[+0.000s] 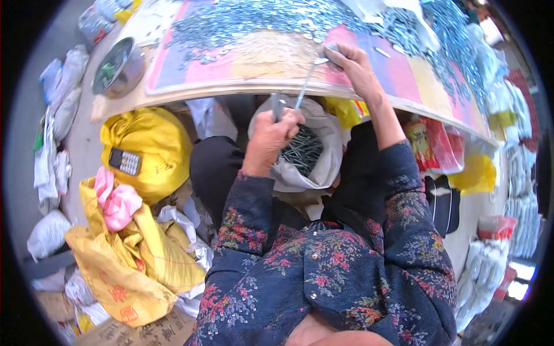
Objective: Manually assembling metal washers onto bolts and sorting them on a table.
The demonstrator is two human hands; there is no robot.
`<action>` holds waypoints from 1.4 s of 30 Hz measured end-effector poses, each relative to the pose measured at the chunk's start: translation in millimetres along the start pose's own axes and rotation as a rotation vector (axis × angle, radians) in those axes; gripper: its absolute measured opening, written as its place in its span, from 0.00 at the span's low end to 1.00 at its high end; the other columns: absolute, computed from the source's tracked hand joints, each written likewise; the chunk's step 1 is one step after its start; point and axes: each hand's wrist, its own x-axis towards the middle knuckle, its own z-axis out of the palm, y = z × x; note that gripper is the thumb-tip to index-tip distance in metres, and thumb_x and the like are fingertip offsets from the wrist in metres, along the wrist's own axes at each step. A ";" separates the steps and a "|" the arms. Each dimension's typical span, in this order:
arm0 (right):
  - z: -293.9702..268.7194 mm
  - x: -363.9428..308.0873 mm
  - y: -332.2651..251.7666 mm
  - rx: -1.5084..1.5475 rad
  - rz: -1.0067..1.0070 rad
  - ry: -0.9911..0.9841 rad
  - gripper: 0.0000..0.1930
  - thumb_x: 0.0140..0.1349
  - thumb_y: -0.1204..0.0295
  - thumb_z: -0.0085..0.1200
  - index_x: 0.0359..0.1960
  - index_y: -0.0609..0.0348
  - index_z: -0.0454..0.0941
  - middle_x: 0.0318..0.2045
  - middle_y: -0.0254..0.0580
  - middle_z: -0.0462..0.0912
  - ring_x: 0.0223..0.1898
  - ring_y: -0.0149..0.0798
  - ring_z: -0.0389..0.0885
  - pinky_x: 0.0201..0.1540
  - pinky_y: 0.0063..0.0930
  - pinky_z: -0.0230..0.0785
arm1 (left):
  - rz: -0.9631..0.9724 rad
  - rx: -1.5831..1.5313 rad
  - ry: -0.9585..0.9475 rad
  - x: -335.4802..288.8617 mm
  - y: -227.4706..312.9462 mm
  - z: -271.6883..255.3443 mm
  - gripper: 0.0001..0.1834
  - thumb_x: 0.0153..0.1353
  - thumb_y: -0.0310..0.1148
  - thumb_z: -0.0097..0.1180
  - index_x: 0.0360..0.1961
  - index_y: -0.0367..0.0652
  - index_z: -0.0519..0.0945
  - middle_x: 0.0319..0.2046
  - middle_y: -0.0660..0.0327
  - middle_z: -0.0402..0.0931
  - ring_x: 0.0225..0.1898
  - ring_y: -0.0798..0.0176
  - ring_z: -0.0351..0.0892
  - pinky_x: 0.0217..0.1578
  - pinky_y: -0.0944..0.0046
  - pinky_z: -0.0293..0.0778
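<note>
A thin metal rod (304, 89) slants between my two hands above the table's near edge. My right hand (353, 68) is closed in a pinch at its upper end, where a small flat metal piece (321, 60) shows. Closed fingers of my left hand (273, 135) wrap round an upright flat grey metal piece (277, 104); the rod's lower end reaches these fingers, and whether they grip it too I cannot tell. Below, between my knees, a white woven sack (332, 147) stands open with many thin metal rods (303, 151) inside.
Loose metal pieces (231, 26) cover the striped tabletop (202, 72), with a metal pot (118, 68) at its left corner. A yellow bag (158, 144) bearing a mobile phone (125, 162) sits left of my knee. Crumpled yellow sacks (133, 259) lie nearer; plastic bundles (522, 190) line the right.
</note>
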 end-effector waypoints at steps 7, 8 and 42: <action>24.0 3.9 -42.4 -0.403 -0.098 -0.443 0.12 0.65 0.65 0.53 0.35 0.63 0.80 0.24 0.21 0.73 0.27 0.19 0.66 0.31 0.16 0.60 | 0.051 0.007 -0.019 -5.2 -5.4 -5.8 0.11 0.62 0.33 0.55 0.28 0.35 0.80 0.14 0.73 0.63 0.13 0.80 0.55 0.13 0.76 0.48; 28.2 16.6 -32.2 -0.328 0.085 -0.600 0.11 0.64 0.67 0.54 0.40 0.64 0.80 0.27 0.23 0.77 0.29 0.21 0.72 0.32 0.15 0.64 | 0.024 0.018 0.023 -7.8 -4.2 -6.3 0.11 0.60 0.34 0.57 0.28 0.35 0.80 0.14 0.72 0.64 0.13 0.80 0.56 0.13 0.76 0.50; 50.7 31.0 7.4 -0.651 -0.289 0.259 0.14 0.58 0.76 0.48 0.44 0.53 0.80 0.40 0.44 0.82 0.40 0.50 0.81 0.42 0.38 0.73 | 0.116 -0.460 0.325 4.1 14.1 -31.2 0.15 0.60 0.35 0.62 0.43 0.36 0.79 0.24 0.62 0.76 0.17 0.78 0.66 0.12 0.79 0.56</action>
